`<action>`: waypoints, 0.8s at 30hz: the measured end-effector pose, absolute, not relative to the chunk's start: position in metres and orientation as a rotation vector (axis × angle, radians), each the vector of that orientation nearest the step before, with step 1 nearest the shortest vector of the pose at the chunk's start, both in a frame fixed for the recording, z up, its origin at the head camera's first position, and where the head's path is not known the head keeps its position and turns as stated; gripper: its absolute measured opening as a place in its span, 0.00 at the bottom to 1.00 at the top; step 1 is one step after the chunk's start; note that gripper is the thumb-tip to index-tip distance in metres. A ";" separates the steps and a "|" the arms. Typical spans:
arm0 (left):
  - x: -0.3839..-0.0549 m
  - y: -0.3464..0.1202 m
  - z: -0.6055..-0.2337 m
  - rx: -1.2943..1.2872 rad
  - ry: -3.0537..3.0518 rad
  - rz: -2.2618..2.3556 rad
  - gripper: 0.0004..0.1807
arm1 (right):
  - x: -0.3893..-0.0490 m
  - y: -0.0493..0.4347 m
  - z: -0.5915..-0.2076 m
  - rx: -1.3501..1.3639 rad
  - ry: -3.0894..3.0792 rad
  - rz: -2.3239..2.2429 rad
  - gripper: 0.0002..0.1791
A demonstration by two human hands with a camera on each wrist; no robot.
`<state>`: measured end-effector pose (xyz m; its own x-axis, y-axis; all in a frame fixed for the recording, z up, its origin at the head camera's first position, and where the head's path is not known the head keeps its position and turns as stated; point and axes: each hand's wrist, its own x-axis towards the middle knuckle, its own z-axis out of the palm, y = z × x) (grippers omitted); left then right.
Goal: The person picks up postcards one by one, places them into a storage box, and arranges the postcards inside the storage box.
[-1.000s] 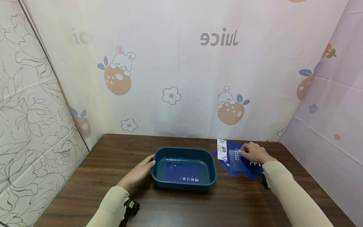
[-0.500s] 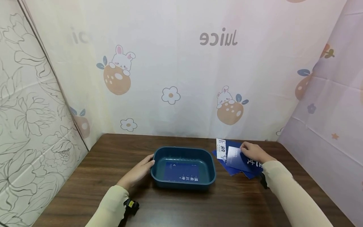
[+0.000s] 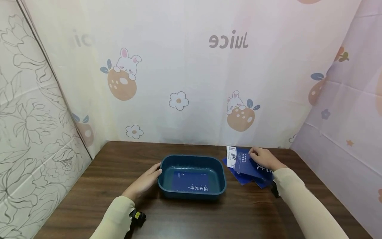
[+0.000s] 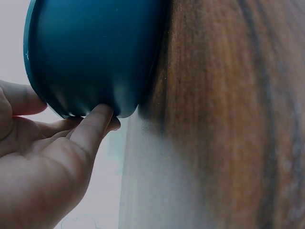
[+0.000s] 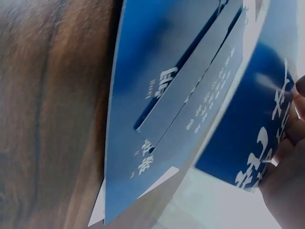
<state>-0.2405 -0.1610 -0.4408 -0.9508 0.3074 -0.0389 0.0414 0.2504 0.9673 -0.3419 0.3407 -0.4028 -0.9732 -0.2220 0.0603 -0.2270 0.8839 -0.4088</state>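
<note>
My left hand (image 3: 144,182) holds the left end of a dark teal plastic box (image 3: 191,196). In the left wrist view, a fingertip presses its outer wall and the thumb is up by the rim. Inside the box lies a blue card (image 3: 191,182) with white characters. To its right, my right hand (image 3: 265,158) pinches the edge of another blue card (image 3: 246,165), tilted over a loose pile of blue cards (image 3: 243,179). Seen from the right wrist, the held card (image 5: 250,114) shows large white brush lettering, raised above the pile. The fingers' pinch is partly cut off there.
A white printed card (image 3: 231,156) sticks out at the pile's left side. Everything stands on a brown wooden table (image 3: 191,220). Behind it hangs a pale curtain (image 3: 206,73) with rabbit and fruit prints, and patterned sheets hang at both sides.
My right hand has shifted slightly left with the pinched card, whose tilt has changed and whose glare has faded. The left hand and the box stay in place.
</note>
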 end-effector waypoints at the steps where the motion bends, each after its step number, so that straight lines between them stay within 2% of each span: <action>1: -0.240 -0.161 -0.441 0.325 2.303 1.768 0.28 | -0.342 0.340 -0.402 0.363 -3.035 0.656 0.15; 8: -0.240 -0.160 -0.439 0.315 2.300 1.783 0.28 | -0.344 0.331 -0.399 0.366 -3.008 0.663 0.15; 24: -0.241 -0.161 -0.440 0.331 2.309 1.780 0.28 | -0.342 0.299 -0.385 0.597 -2.886 0.751 0.13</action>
<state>-0.2407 -0.1613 -0.4404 -0.9535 0.3002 -0.0262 0.0510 0.2466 0.9678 -0.3424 0.2989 -0.3846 -0.9181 -0.3466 0.1919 -0.3962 0.8015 -0.4479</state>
